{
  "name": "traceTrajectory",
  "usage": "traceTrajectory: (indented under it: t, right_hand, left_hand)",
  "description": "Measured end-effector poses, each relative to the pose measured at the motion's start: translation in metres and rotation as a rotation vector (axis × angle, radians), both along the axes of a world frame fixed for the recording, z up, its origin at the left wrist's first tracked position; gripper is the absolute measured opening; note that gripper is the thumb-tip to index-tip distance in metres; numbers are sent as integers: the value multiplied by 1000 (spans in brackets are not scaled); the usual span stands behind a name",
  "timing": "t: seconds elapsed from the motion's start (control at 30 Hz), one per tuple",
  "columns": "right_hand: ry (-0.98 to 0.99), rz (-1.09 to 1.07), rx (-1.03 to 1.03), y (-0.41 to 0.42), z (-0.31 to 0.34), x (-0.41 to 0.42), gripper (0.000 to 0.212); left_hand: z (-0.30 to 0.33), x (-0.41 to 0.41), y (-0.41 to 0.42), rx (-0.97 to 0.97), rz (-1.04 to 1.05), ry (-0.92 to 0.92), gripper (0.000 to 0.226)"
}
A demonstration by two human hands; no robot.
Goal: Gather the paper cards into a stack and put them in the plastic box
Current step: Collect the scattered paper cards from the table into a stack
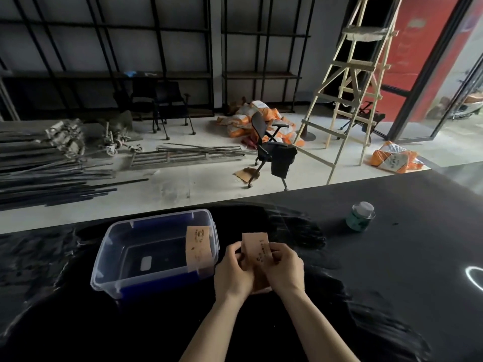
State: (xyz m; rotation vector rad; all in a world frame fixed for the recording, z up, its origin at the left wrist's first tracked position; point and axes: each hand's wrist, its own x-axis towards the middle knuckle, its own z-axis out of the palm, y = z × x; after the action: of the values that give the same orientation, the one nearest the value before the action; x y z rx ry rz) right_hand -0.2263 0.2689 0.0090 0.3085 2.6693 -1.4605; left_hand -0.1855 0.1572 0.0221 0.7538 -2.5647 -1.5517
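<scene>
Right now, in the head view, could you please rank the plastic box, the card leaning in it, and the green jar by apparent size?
1. plastic box, clearly largest
2. card leaning in the box
3. green jar, looks slightly smaller than the card, though it stands farther away, so that order is unsure

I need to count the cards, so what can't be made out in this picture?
- Head view: the cards are half covered by the left hand and right hand; their number is unclear.
- The print on the card leaning in the plastic box is too small.
</scene>
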Motion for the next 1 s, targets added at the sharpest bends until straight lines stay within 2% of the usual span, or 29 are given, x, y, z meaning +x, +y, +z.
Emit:
traceTrajectory:
  t: [0.1,0.23,0.3,0.4,0.47,0.53,0.6,0.73,0.87,1.0]
  right_hand:
    - [-29,61,140,-4,-11,-5,27]
    - [-105,70,95,-2,-21,-8,54]
    - [-149,68,57,-5,-10,18,60]
    - [-204,54,-91,-5,-13,26,55]
    - [-221,57,-109,-2,-19,34,54]
    - [-293,173,-121,-49,-24,88,52]
    - [-308,190,-227,-47,-30,103,47]
    - [-225,210,-476,-32,-26,112,48]
    - [-110,358,-541,-33,-18,121,56]
    - [7,465,-510,-49,-13,126,58]
  left_hand:
    - [-6,-8,3,-98,-31,-90,61]
    - [-12,-15,4,-120,-31,-204,66]
    - [-6,7,-3,-102,-36,-245,65]
    - [-9,13,-5,-7,-8,-280,65]
    - [-12,22,-6,71,20,-286,67]
    - [-16,89,-52,222,58,-319,60]
    - [-28,104,-56,335,76,-273,52]
    - [-17,119,-58,432,3,-95,56]
    - [-9,133,-73,337,-73,97,60]
    - [-16,141,-90,254,-86,229,63]
